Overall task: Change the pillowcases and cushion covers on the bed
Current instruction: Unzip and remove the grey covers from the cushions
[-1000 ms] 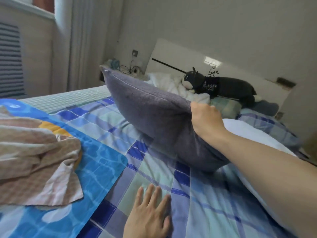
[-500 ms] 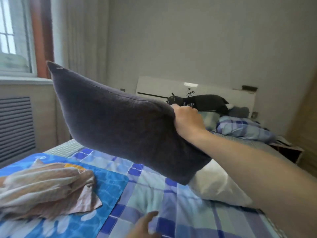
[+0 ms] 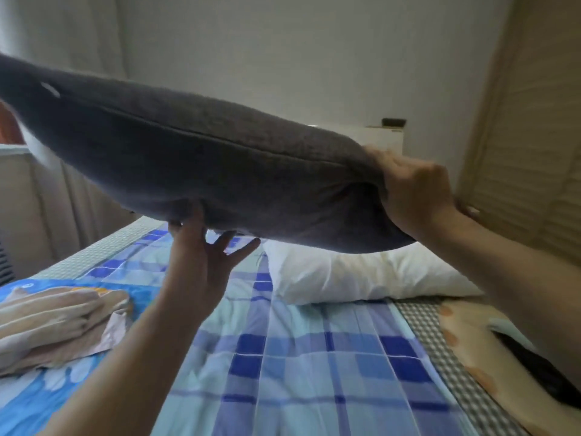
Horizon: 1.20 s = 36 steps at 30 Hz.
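the grey cushion (image 3: 195, 171) is up in the air over the bed (image 3: 314, 357). it lies almost flat, and its left end tips up a bit. it still has its dark grey cover on. a seam runs along the side that faces us, and it looks closed. a small white tab shows near the left end.

the right hand (image 3: 415, 190) grips the right corner of the cushion, with fingers curled tight into the cloth. the left hand (image 3: 201, 256) is under the cushion with its fingers spread wide. the fingertips touch the bottom and help hold it up. it does not grab anything.

under the cushion, a white pillow (image 3: 355, 275) lies on the blue check sheet. it seems to have no case on, so that one may be half done. on the left, some folded pink and cream cloth (image 3: 53, 328) sits on a bright blue mat (image 3: 34, 401). this could be a fresh cover or an old one, i cannot tell which.

so i think the job is near the start or the middle. the grey cover has to come off, and a clean one has to go on. the white pillow seems to need a case too.
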### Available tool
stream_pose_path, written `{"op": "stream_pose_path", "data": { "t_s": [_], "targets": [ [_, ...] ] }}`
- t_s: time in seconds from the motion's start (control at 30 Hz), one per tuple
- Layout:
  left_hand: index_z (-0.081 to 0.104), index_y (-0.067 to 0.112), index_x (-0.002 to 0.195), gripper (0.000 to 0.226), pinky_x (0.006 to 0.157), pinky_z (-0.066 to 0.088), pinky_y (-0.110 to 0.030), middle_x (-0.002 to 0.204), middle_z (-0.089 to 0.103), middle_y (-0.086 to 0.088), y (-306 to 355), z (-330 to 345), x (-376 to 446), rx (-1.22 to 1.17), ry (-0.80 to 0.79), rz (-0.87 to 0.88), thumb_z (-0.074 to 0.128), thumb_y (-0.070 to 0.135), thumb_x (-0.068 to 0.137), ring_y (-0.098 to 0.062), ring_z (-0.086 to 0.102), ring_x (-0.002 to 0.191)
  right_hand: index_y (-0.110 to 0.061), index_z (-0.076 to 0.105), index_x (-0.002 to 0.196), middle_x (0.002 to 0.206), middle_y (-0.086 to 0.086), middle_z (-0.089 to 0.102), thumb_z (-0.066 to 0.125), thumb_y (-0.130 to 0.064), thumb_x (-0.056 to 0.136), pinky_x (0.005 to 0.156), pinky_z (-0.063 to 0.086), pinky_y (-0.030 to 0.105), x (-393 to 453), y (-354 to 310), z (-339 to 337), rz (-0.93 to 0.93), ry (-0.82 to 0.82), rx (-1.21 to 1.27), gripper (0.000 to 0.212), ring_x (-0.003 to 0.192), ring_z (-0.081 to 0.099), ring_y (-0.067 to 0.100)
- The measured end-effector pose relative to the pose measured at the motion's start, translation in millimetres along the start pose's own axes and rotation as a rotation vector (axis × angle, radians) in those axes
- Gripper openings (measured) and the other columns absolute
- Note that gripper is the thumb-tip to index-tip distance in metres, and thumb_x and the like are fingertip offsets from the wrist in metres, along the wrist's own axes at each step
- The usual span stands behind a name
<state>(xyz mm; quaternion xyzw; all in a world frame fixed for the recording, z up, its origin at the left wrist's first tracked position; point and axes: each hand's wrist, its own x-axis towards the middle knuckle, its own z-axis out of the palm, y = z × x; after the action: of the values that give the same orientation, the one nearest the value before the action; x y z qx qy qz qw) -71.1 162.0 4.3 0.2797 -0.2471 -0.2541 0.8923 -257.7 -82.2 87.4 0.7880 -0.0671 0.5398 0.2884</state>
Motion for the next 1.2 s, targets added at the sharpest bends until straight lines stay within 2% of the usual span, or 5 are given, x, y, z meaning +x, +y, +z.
{"op": "stream_pose_path", "data": {
  "t_s": [0.4,0.57,0.73,0.97,1.2],
  "targets": [
    [0.063,0.007,0.125,0.046,0.078,0.054,-0.068,0.11,0.072,-0.023,-108,-100,-51,0.179,0.356,-0.886,0.065,0.032,0.087,-0.041,0.073,0.087,-0.01,0.07,0.119,0.112,0.015,0.067,0.046,-0.013,0.077,0.097,0.049,0.048,-296,0,-7,-0.124,-0.649,0.098,0.049,0.1,0.063,0.037],
    [0.064,0.001,0.113,0.055,0.049,0.058,-0.038,0.099,0.066,-0.023,-117,-104,22,0.511,0.321,-0.453,0.039,-0.027,0.073,-0.031,0.069,0.069,-0.003,0.069,0.114,0.122,0.021,0.061,0.049,-0.005,0.083,0.109,0.039,0.057,-281,-25,38,-0.015,-0.528,0.098,0.037,0.112,0.056,0.041],
    [0.066,0.019,0.079,0.048,0.048,0.051,-0.024,0.079,0.061,-0.009,-111,-99,80,0.618,0.426,0.007,0.041,-0.022,0.078,-0.021,0.058,0.062,-0.002,0.067,0.109,0.119,0.021,0.062,0.049,0.003,0.095,0.109,0.038,0.058,-236,-34,88,0.018,-0.409,0.037,0.023,0.107,0.058,0.041],
    [0.054,0.021,0.134,0.041,0.07,0.059,-0.044,0.119,0.06,-0.012,-148,-213,5,0.803,0.506,-0.498,0.052,0.0,0.099,-0.027,0.062,0.086,-0.02,0.058,0.132,0.128,0.012,0.055,0.075,0.001,0.073,0.117,0.03,0.055,-252,-58,109,0.13,-0.922,-0.037,0.064,0.121,0.05,0.036],
    [0.066,0.012,0.117,0.03,0.053,0.056,-0.025,0.097,0.071,-0.005,-89,-147,-44,0.527,0.442,-0.224,0.049,-0.003,0.098,-0.017,0.067,0.071,-0.005,0.069,0.115,0.099,0.015,0.063,0.046,0.003,0.078,0.088,0.042,0.048,-223,-46,18,0.3,-0.537,-0.032,0.044,0.092,0.055,0.038]
  ]
}}
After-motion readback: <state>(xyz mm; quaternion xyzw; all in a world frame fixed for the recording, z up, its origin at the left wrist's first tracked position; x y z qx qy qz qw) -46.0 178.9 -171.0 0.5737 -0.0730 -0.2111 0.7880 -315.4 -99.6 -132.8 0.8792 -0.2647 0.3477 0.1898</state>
